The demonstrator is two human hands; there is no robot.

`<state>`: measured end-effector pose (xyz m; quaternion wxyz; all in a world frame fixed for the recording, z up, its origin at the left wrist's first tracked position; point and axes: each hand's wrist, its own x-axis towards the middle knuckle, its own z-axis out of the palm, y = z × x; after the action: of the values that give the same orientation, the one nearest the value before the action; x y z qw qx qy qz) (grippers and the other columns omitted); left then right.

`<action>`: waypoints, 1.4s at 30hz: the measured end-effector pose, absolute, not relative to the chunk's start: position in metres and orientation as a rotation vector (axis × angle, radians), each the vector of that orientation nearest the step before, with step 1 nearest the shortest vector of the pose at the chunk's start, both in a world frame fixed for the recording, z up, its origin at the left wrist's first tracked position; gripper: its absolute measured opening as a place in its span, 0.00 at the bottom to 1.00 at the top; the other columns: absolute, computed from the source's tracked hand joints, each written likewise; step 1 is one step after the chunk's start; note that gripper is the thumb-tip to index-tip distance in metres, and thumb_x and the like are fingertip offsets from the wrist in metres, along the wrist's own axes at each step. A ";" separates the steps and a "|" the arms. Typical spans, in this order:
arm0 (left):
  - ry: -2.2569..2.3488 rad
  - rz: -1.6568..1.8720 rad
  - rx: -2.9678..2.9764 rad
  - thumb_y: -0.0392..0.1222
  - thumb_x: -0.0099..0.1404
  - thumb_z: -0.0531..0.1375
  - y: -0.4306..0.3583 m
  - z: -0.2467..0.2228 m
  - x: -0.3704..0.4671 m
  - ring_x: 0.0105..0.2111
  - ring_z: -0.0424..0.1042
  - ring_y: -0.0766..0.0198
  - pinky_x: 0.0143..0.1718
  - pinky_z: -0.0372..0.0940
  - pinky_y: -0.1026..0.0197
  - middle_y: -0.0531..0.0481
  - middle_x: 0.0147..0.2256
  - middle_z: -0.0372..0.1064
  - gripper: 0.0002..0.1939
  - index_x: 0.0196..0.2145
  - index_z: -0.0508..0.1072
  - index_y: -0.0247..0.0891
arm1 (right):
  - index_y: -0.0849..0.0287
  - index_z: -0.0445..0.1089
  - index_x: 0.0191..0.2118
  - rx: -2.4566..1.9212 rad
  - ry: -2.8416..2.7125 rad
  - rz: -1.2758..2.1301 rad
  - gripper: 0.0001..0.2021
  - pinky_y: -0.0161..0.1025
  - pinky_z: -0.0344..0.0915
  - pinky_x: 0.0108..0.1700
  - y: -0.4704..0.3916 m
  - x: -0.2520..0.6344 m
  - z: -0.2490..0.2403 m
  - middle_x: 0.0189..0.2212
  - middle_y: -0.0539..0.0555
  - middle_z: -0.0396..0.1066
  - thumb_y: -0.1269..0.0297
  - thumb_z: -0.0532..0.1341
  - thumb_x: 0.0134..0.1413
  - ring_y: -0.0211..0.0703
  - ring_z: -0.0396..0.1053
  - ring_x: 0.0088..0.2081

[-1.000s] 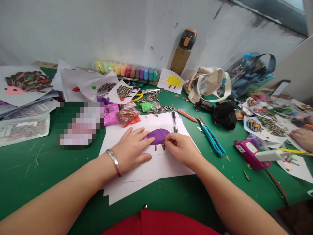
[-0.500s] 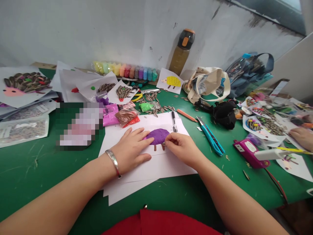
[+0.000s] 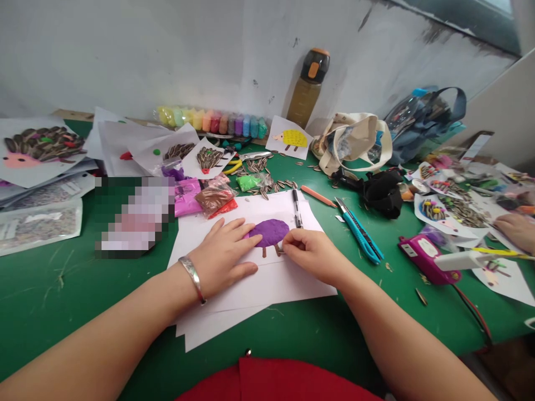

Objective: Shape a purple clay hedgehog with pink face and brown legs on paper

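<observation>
White paper sheets (image 3: pixel 251 289) lie stacked on the green table. On the top one is a flat purple clay oval (image 3: pixel 271 233) with two brown legs (image 3: pixel 264 252) below it. My left hand (image 3: pixel 225 253) rests flat with fingers spread, its fingertips at the oval's left edge. The fingers of my right hand (image 3: pixel 307 250) are pinched together beside the oval's lower right edge, near the right leg; a small pale thing shows at the fingertips, too small to name. A black pen (image 3: pixel 297 209) lies on the paper just above my right hand.
Behind the paper are sunflower seeds (image 3: pixel 263 172), clay packets (image 3: pixel 215 197) and a bottle (image 3: pixel 309 86). A teal cutter (image 3: pixel 359 231) and orange stick (image 3: pixel 318 196) lie to the right, beyond them a magenta glue gun (image 3: pixel 426 260). Another person's hand (image 3: pixel 516 231) is at far right.
My right hand has shifted very slightly away from the oval's edge. My left hand stays in place, and the view has moved a little.
</observation>
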<state>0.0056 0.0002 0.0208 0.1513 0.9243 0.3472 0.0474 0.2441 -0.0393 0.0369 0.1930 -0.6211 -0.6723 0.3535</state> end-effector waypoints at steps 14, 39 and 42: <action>0.996 0.162 2.676 0.50 0.66 0.57 -0.001 0.020 0.004 0.63 0.54 0.41 0.62 0.47 0.34 0.40 0.62 0.60 0.25 0.60 0.66 0.43 | 0.56 0.71 0.30 -1.708 -1.888 1.088 0.07 0.33 0.57 0.30 -0.039 0.246 0.037 0.25 0.46 0.69 0.65 0.56 0.55 0.37 0.63 0.28; 0.991 0.092 2.674 0.49 0.65 0.58 0.001 0.024 0.007 0.63 0.54 0.40 0.61 0.48 0.32 0.39 0.62 0.60 0.26 0.59 0.67 0.41 | 0.55 0.70 0.30 -1.749 -1.853 1.030 0.07 0.33 0.54 0.28 -0.035 0.244 0.033 0.23 0.45 0.66 0.64 0.56 0.55 0.36 0.60 0.26; 0.994 0.079 2.671 0.49 0.65 0.58 0.001 0.025 0.007 0.63 0.54 0.40 0.61 0.48 0.32 0.39 0.62 0.60 0.26 0.59 0.67 0.41 | 0.55 0.70 0.30 -1.763 -1.896 0.964 0.06 0.34 0.54 0.29 -0.035 0.244 0.033 0.23 0.45 0.67 0.65 0.56 0.55 0.36 0.60 0.26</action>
<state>0.0073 0.0009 0.0253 0.1449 0.9270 0.3449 0.0276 0.2439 -0.0347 0.0335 0.1882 -0.6268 -0.6741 0.3427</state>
